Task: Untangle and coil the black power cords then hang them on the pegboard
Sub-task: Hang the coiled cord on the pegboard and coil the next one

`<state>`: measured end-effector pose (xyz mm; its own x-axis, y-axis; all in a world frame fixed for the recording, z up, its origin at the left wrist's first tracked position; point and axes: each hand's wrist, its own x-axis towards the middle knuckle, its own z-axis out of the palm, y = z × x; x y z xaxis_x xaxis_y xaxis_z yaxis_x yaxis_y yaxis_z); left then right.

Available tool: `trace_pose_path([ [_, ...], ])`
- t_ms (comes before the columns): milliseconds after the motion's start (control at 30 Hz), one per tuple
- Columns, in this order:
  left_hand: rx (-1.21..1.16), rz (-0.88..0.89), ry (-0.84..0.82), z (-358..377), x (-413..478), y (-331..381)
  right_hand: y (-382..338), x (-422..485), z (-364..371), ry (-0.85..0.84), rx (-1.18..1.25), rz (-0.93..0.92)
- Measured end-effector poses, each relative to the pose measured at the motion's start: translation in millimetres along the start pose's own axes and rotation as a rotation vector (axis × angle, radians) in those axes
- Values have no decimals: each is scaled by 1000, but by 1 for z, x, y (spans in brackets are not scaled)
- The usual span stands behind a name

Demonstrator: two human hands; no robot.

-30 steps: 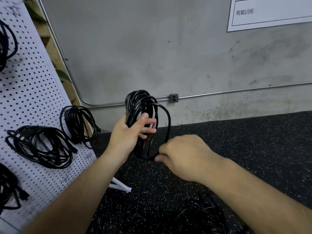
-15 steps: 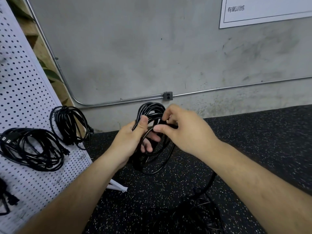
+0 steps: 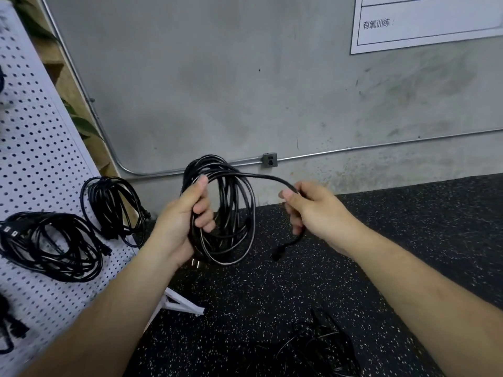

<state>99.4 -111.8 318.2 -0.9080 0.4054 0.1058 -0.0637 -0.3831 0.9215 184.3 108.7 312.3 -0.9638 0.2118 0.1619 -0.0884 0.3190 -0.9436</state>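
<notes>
My left hand (image 3: 187, 216) grips a coil of black power cord (image 3: 234, 213), held upright over the floor. A loose strand runs from the top of the coil to my right hand (image 3: 313, 210), which grips it to the right of the coil. The cord's free end with its plug (image 3: 279, 253) hangs below my right hand. A white pegboard (image 3: 35, 164) leans at the left with coiled black cords (image 3: 111, 208) (image 3: 51, 246) hung on it. A tangled pile of black cords (image 3: 318, 346) lies on the floor near the bottom edge.
A grey concrete wall (image 3: 217, 77) stands behind, with a metal conduit and an outlet box (image 3: 270, 160). The floor is black speckled rubber (image 3: 408, 227). The pegboard's white foot (image 3: 179, 303) juts onto the floor. A white sign (image 3: 424, 20) hangs top right.
My right hand has moved from the coil's top out to the right, drawing a strand of cord with it. The free end now dangles. The left hand keeps its hold.
</notes>
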Motion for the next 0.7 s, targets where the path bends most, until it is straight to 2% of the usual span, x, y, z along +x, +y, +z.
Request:
trace_pose_path([
  [100,27,-4,47,-1,1,-5,2,-3,18,-28,61,2],
  [200,36,-27,15,3,-2,-12,-5,-4,30,23,87,-48],
  [367,5,-48,-95,8,-8,-17,-4,-3,32,131,-231,-234],
  [500,-188,12,-82,11,-7,-10,7,-4,39,125,-133,-44],
  [700,-244,121,135,0,-1,7,46,-12,56,-214,-184,158],
])
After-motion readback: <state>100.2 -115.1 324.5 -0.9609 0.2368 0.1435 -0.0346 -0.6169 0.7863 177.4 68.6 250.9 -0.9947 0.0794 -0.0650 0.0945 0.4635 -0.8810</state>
